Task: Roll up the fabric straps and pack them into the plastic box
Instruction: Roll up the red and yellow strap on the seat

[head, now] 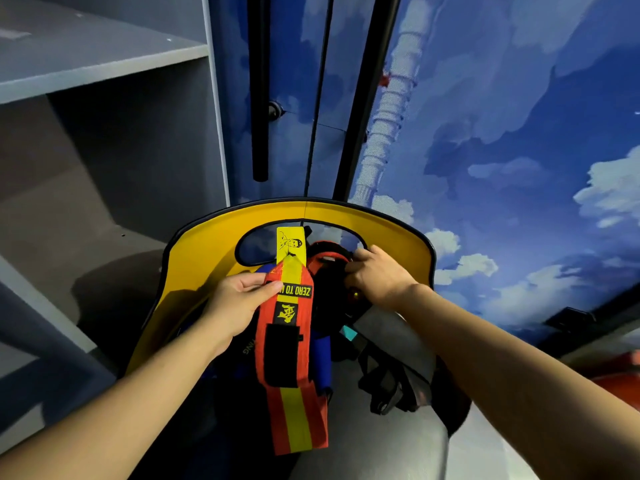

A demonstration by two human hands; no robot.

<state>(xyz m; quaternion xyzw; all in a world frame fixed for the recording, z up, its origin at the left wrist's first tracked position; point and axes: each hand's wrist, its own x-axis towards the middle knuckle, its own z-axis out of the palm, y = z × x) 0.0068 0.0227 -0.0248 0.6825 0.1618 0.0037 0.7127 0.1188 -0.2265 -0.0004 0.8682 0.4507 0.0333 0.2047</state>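
A red and yellow fabric strap point(294, 382) with a black velcro patch and a yellow tab hangs down in front of me. My left hand point(239, 303) pinches it near its upper end, by the black "ZERO TO" label. My right hand point(377, 275) reaches into a pile of gear on a yellow chair point(197, 258) and grips a second red strap point(325, 261) that lies there in a curl. A blue strap or pad point(322, 355) lies beneath the hanging strap. No plastic box is in view.
Black and grey straps with buckles point(391, 375) lie on the chair seat at the right. Grey shelves point(104, 64) stand at the left. A blue cloud-print wall point(519, 133) and black bars point(259, 98) rise behind the chair.
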